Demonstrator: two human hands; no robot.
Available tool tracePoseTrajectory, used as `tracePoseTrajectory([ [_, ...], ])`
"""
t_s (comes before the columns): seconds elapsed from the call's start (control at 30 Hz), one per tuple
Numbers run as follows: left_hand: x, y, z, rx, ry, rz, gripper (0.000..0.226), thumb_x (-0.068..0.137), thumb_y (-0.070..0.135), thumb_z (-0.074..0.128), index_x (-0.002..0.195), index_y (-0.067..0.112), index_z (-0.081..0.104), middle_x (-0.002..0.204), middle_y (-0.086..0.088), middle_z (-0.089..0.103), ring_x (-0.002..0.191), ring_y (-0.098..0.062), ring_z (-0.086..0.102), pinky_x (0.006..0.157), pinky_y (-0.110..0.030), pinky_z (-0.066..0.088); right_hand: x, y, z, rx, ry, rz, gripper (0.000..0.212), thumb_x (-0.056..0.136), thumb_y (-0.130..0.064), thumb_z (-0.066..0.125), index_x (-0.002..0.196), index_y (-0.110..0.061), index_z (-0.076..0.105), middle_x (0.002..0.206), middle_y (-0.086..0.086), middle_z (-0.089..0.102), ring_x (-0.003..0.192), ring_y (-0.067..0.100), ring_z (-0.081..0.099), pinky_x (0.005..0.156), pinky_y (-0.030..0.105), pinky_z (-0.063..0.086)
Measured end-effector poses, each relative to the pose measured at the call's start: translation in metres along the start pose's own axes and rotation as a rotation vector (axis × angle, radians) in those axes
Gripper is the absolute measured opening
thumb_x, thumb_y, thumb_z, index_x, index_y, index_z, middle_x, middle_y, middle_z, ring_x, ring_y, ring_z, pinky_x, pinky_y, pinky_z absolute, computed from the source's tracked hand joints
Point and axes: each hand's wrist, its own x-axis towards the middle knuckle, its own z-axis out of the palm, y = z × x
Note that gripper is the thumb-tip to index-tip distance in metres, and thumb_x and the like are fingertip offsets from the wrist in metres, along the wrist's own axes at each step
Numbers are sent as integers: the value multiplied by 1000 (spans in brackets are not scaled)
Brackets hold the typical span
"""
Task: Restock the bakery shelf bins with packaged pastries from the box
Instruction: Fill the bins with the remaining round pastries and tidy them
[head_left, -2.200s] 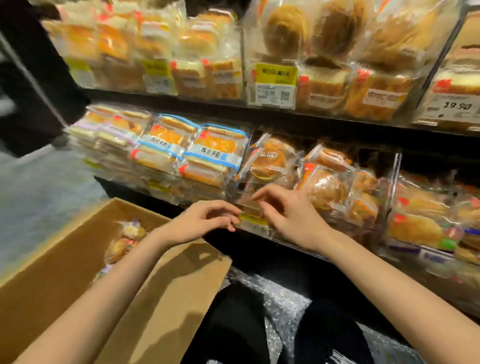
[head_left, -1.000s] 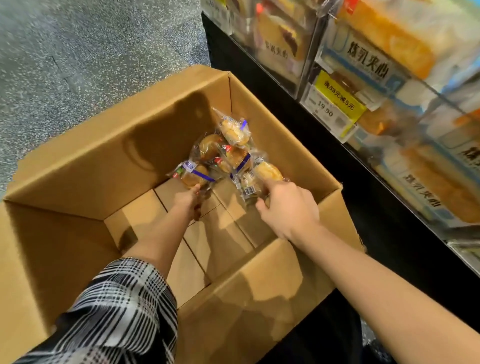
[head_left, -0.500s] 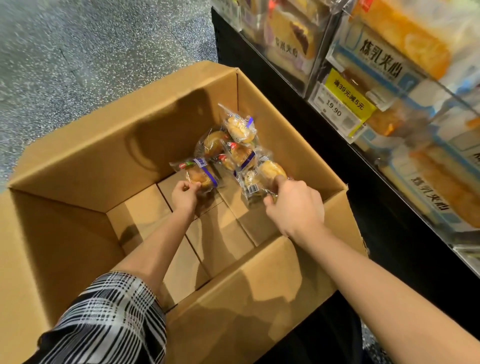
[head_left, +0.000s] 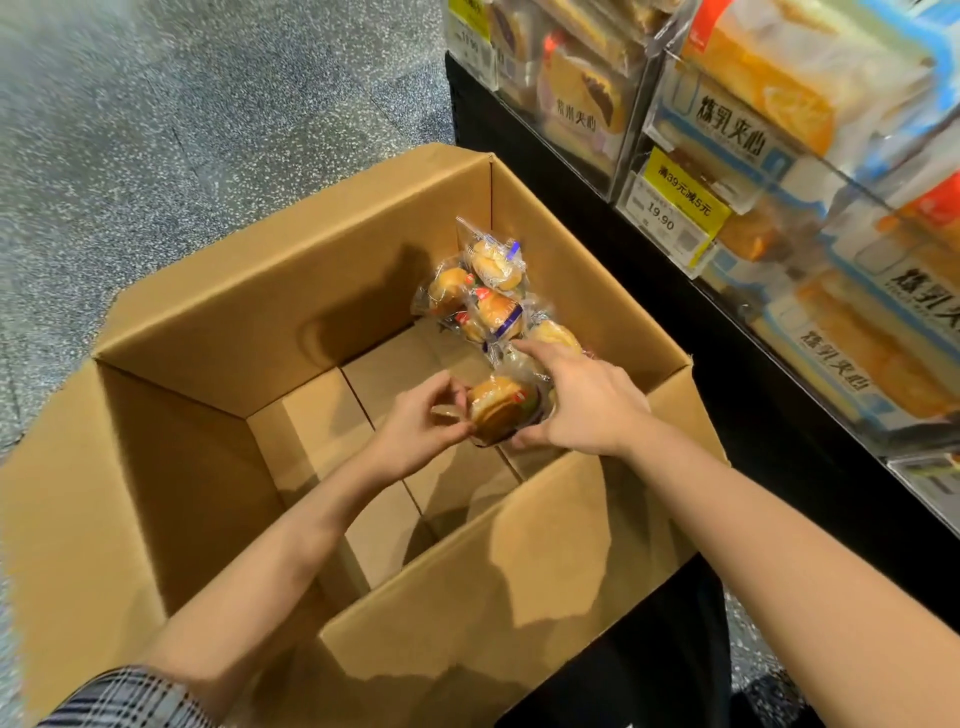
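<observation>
Your left hand (head_left: 415, 423) has lifted its packaged pastry (head_left: 501, 408) off the box (head_left: 291, 291) floor and now pinches the wrapper's edge, above the middle of the box. Your right hand (head_left: 587, 400), earlier on the pile, now cups the same pastry from the other side. The remaining pastries (head_left: 483, 291) stay heaped in the far right corner, below the shelf bins (head_left: 769, 171).

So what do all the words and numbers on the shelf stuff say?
"19.90" on the white price tag on the clear bin front.
"满39元减5元" on the yellow promotion tag above it.
"炼乳夹心" on the blue-and-white sandwich-bread packets, repeated lower right.
"夹心" ends the label on the purple-filled bread packet; its first characters are blurred.
The far yellow tag and the small pastry wrappers in the cardboard box are too small to read.
</observation>
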Motion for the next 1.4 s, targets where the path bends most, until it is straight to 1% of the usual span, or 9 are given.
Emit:
tracePoseTrajectory([
  [0.23, 5, 23, -11, -131, -179, 7, 35, 76, 19, 78, 99, 23, 52, 119, 2, 61, 111, -12, 61, 88, -32, 55, -3, 0, 3, -28, 59, 47, 61, 72, -58, 72, 117, -25, 49, 104, -5, 62, 101, 20, 59, 76, 30, 44],
  [0.43, 66, 31, -26, -33, -95, -120, 36, 93, 23, 58, 128, 15, 51, 119, 1, 59, 104, -8, 59, 97, -35, 49, -2, -2, 10, 13, 362, 305, 41, 78, -36, 70, 96, -23, 36, 97, 1, 61, 89, 20, 58, 72, 32, 46],
  [0.63, 164, 57, -15, 211, -42, -136, 61, 94, 1, 42, 149, 22, 26, 140, -16, 47, 71, -6, 52, 56, -9, 44, -3, -5, 9, 70, 449, 365, 47, 80, -37, 70, 116, -22, 44, 109, 0, 61, 100, 20, 57, 90, 32, 43],
  [0.7, 181, 56, -11, 242, -68, -196, 64, 94, -2, 36, 151, 22, 19, 149, -17, 36, 87, -12, 58, 49, -5, 40, -3, -5, 8, 88, 456, 365, 50, 80, -38, 70, 120, -23, 44, 112, -1, 61, 103, 19, 56, 93, 32, 41],
  [0.77, 189, 42, -10, 296, -19, -242, 56, 96, 5, 36, 149, 22, 29, 148, -16, 39, 116, -23, 54, 64, -1, 38, -2, -5, 7, 84, 448, 368, 51, 81, -38, 70, 122, -24, 44, 114, -1, 61, 106, 18, 55, 94, 31, 40],
  [0.97, 175, 13, -18, 425, -2, -311, 46, 97, 40, 32, 140, 25, 37, 132, -22, 54, 116, -41, 53, 99, -43, 44, -1, -5, 5, 62, 402, 381, 46, 83, -39, 67, 120, -24, 44, 115, -1, 60, 107, 21, 53, 93, 32, 37],
  [1.13, 161, 9, -21, 121, 227, -380, 30, 89, 45, 59, 110, 24, 59, 115, 0, 60, 108, -25, 58, 85, -41, 51, -1, -7, 3, 82, 396, 390, 46, 83, -38, 67, 121, -24, 45, 115, 0, 60, 107, 21, 53, 93, 33, 38],
  [1.23, 151, 11, -13, -80, 440, -405, 9, 83, 21, 72, 83, 21, 63, 89, 6, 62, 92, -17, 62, 84, -41, 54, -2, -6, 5, 95, 426, 376, 46, 83, -37, 68, 121, -23, 46, 115, 1, 61, 108, 21, 53, 93, 32, 37],
  [1.4, 110, 11, -4, -206, 540, -311, 31, 81, 5, 72, 68, 20, 47, 74, 4, 56, 74, -8, 54, 67, -17, 48, -2, 0, 12, 94, 479, 343, 46, 83, -36, 67, 121, -23, 46, 114, -1, 60, 109, 20, 53, 93, 32, 36],
])
